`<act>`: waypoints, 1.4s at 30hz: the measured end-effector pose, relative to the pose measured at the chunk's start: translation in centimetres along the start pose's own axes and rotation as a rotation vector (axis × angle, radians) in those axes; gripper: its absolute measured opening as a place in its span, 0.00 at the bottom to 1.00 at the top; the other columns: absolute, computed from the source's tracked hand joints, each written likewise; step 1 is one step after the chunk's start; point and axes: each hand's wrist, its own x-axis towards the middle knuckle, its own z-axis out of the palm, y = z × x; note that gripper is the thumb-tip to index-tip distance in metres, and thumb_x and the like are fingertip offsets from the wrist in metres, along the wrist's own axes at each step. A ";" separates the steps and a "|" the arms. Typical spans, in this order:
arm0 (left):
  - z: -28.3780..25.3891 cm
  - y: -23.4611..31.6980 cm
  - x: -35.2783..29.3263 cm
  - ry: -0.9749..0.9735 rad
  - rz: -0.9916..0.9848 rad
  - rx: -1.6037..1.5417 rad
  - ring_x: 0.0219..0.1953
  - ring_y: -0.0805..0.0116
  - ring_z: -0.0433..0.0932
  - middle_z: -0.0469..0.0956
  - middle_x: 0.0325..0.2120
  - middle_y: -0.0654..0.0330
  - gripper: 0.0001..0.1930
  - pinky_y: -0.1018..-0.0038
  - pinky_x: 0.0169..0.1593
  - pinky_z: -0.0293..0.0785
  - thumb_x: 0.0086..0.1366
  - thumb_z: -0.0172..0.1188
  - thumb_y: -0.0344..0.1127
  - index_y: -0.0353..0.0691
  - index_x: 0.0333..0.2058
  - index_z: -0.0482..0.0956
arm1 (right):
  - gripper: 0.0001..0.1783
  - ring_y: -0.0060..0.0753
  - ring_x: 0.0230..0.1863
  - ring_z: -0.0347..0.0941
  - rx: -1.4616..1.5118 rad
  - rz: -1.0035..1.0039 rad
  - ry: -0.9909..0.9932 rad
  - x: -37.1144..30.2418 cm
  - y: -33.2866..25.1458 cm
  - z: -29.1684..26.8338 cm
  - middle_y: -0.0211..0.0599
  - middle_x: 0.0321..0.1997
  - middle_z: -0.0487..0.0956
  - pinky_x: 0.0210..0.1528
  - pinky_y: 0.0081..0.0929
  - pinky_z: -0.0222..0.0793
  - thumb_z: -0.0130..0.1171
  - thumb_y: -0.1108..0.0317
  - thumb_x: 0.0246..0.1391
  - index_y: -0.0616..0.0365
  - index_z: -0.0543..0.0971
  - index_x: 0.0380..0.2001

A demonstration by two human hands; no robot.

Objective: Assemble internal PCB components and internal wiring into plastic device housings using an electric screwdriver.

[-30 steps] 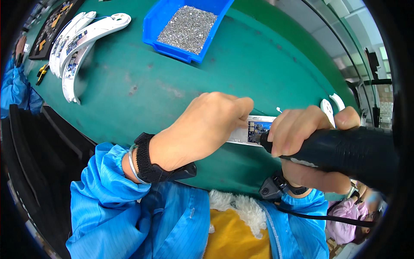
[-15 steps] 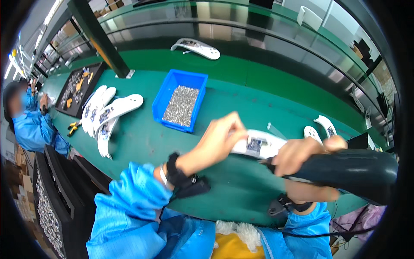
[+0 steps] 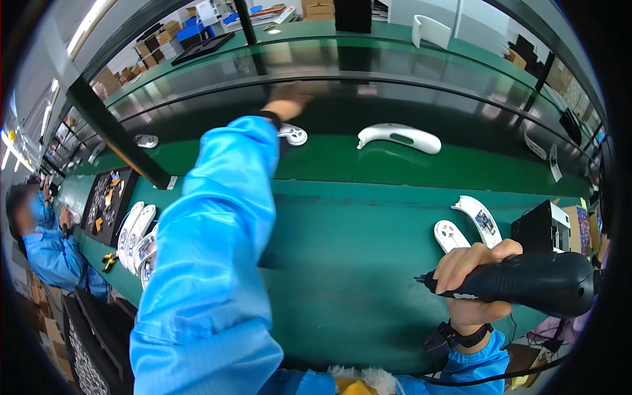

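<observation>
My left arm stretches far forward across the bench. At its end my left hand (image 3: 288,102) is over the dark belt, its fingers smeared by motion. Just below that hand, the rounded end of a white curved part (image 3: 294,135) shows, the rest hidden by my sleeve. My right hand (image 3: 466,271) grips a black electric screwdriver (image 3: 526,282) on the right, its tip pointing left above the green bench top. Beyond the tip lie a white part with a rounded end (image 3: 449,235) and a curved white part with a circuit board (image 3: 480,220).
A white curved shell (image 3: 401,137) with an oval opening lies at the belt's near edge. Several white curved parts (image 3: 135,230) are stacked left, near a black tray (image 3: 110,201) and yellow-handled pliers (image 3: 110,261). A green post (image 3: 118,131) rises there; a co-worker (image 3: 46,243) sits beyond.
My left hand has left the white curved part by the screwdriver and swung far forward. That part is gone from there; a white shell now lies by the belt. My sleeve hides the blue bin.
</observation>
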 end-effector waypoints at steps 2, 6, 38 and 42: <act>-0.7 -6.2 -1.2 -0.020 -0.047 0.122 0.42 0.47 0.73 0.76 0.37 0.46 0.17 0.58 0.45 0.69 0.59 0.54 0.45 0.38 0.40 0.74 | 0.36 0.36 0.21 0.70 -0.006 0.001 -0.023 0.1 0.2 -0.4 0.42 0.23 0.73 0.24 0.30 0.68 0.60 0.41 0.44 0.56 0.59 0.45; -0.2 -12.1 -3.4 -0.283 -0.156 -0.143 0.38 0.55 0.75 0.77 0.32 0.50 0.17 0.67 0.42 0.68 0.58 0.57 0.47 0.37 0.33 0.74 | 0.37 0.36 0.21 0.70 -0.007 0.029 -0.012 0.2 0.8 -1.0 0.41 0.23 0.73 0.24 0.30 0.68 0.62 0.42 0.43 0.56 0.59 0.45; -5.1 22.2 -35.8 0.142 0.265 -0.658 0.33 0.70 0.69 0.72 0.24 0.72 0.08 0.65 0.47 0.54 0.39 0.68 0.33 0.47 0.18 0.76 | 0.43 0.28 0.13 0.65 0.244 0.121 -0.087 -5.6 -0.3 4.7 0.34 0.18 0.68 0.19 0.26 0.63 0.43 0.32 0.51 0.54 0.54 0.58; -5.2 21.9 -35.7 0.075 0.256 -0.708 0.33 0.72 0.69 0.71 0.21 0.75 0.07 0.65 0.48 0.52 0.38 0.69 0.32 0.49 0.17 0.78 | 0.45 0.29 0.14 0.66 0.228 0.065 -0.179 -5.4 0.0 4.4 0.34 0.19 0.68 0.20 0.27 0.65 0.43 0.30 0.49 0.52 0.54 0.58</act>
